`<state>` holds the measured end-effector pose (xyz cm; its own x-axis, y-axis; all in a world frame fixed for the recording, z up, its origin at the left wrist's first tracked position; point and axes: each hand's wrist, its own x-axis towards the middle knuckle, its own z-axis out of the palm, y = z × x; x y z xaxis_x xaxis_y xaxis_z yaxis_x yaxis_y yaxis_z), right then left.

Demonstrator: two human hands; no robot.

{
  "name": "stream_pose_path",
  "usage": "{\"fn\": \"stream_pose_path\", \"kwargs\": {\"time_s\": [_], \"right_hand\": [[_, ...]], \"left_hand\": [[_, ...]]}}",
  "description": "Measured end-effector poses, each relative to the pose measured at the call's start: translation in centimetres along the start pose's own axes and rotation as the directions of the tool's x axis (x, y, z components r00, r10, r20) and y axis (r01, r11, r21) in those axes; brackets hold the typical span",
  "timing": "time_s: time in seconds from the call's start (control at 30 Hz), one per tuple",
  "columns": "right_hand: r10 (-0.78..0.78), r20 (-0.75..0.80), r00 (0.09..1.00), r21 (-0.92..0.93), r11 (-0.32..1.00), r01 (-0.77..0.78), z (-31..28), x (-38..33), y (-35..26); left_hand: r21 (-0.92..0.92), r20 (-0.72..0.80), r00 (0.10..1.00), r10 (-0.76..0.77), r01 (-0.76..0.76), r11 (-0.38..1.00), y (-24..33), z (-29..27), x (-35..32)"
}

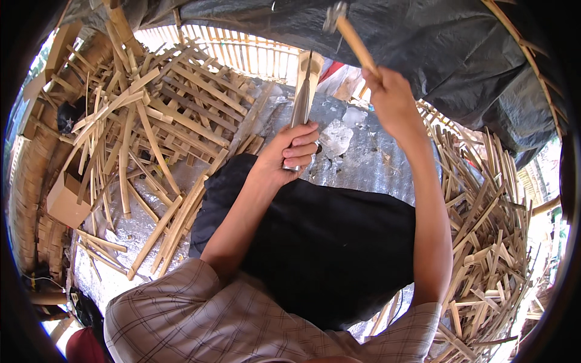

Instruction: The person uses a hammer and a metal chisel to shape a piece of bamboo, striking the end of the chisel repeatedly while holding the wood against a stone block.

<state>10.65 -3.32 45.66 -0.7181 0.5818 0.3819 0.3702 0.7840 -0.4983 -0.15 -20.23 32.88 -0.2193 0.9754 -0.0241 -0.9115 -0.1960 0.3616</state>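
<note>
My right hand (392, 100) is raised at the upper right, its fingers wrapped round the wooden handle of a hammer (358, 45). The metal head points up in front of dark sheeting. Near the middle, my left hand (292, 151) grips a long tapered metal tool (301, 106) with a dark, narrow tip pointing away from me. Its exact kind I cannot make out. Behind that tip stands a pale, round-ended piece of bamboo or wood (311, 72); whether they touch I cannot tell. The hammer is well apart from the metal tool.
Split bamboo strips (200, 103) lie heaped at the left, and another pile of strips (484, 242) lies at the right. A cardboard box (68, 199) sits at the far left. Black sheeting (454, 54) hangs overhead. Dark cloth (327, 242) covers my lap, above a silvery ground sheet (375, 157).
</note>
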Motion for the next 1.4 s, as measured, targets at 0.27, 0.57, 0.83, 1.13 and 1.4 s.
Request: {"fn": "stream_pose_path", "kwargs": {"time_s": [0.27,0.57,0.83,1.13,1.4], "right_hand": [[0.141,0.181,0.973,-0.06,0.989,-0.132,1.6,0.9,3.4],[0.039,-0.108,0.993,0.133,0.991,-0.024,-0.2,0.0,0.1],[0.087,0.001,0.996,0.1,0.991,-0.087,-1.4,-0.5,-0.4],[0.268,0.625,0.733,-0.402,0.916,0.009,4.5,-0.9,4.9],[0.031,-0.166,0.986,-0.002,1.0,-0.031,-2.0,-1.6,-1.7]], "left_hand": [[-0.003,0.048,0.996,-0.077,0.077,0.997,-0.2,-0.1,0.2],[0.021,0.049,0.993,-0.103,0.102,0.995,-0.3,0.3,0.4],[-0.092,0.101,0.992,-0.076,0.085,0.992,0.6,-0.9,-0.3],[-0.127,0.065,0.994,-0.083,0.09,0.988,1.0,-0.4,1.5],[-0.092,0.09,0.995,-0.038,0.047,0.995,2.1,-1.4,1.3]]}}
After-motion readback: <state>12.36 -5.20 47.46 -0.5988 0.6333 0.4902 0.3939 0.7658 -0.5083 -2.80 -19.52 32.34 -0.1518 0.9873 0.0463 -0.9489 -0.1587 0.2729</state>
